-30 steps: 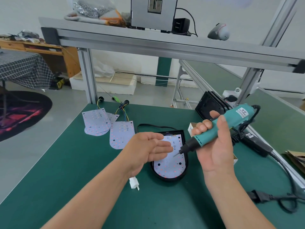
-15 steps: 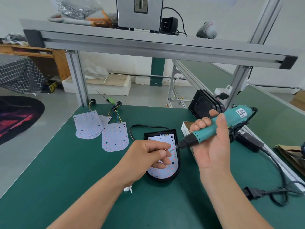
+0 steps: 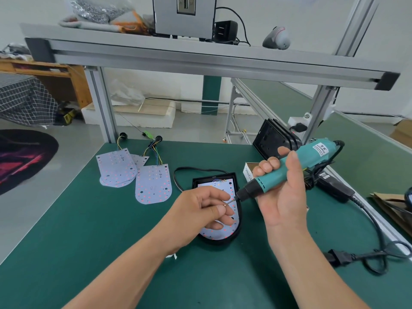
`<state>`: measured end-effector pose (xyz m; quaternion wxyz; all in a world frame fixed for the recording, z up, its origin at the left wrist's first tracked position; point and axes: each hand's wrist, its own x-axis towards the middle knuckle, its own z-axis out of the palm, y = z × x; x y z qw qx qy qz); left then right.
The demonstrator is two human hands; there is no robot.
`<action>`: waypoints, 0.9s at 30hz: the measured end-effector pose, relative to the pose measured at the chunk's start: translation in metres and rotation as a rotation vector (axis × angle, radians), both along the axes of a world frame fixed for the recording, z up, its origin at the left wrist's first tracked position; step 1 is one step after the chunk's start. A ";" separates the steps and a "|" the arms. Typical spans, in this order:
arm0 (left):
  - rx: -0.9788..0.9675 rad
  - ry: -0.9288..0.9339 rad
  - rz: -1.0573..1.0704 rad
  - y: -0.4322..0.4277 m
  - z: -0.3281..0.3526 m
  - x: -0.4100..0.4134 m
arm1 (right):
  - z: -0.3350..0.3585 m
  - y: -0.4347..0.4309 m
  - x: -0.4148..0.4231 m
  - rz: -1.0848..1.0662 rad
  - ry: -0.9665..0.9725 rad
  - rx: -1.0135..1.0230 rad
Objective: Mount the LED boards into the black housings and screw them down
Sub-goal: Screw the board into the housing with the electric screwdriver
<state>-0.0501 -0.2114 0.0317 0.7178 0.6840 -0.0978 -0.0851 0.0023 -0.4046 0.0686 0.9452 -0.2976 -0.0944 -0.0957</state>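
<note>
Presently, left hand (image 3: 200, 211) pinches one screw (image 3: 225, 205) against the bit of the electric screwdriver (image 3: 289, 169) gripped by the right hand (image 3: 282, 197), above the LED board (image 3: 215, 233) seated in its black housing (image 3: 214, 176); screw best seated square before release.

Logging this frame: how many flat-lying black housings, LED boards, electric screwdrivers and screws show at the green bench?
Black housings lying flat: 1
LED boards: at least 4 (one seated in that housing, one alone, an overlapping pile of at least two)
Electric screwdrivers: 1, gripped by the right hand
Screws: 1, pinched by the left hand
Total: at least 7
</note>
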 end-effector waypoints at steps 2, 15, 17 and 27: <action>0.001 0.003 0.002 0.000 -0.001 0.000 | 0.000 0.000 0.000 0.003 0.000 -0.002; 0.138 -0.036 0.058 0.000 -0.003 0.001 | 0.001 0.003 -0.002 -0.023 0.004 -0.082; 0.203 -0.076 0.091 -0.001 -0.005 0.001 | 0.001 0.005 -0.002 -0.030 -0.004 -0.104; 0.320 -0.127 0.157 -0.003 -0.005 -0.006 | -0.004 0.008 -0.002 -0.041 -0.033 -0.144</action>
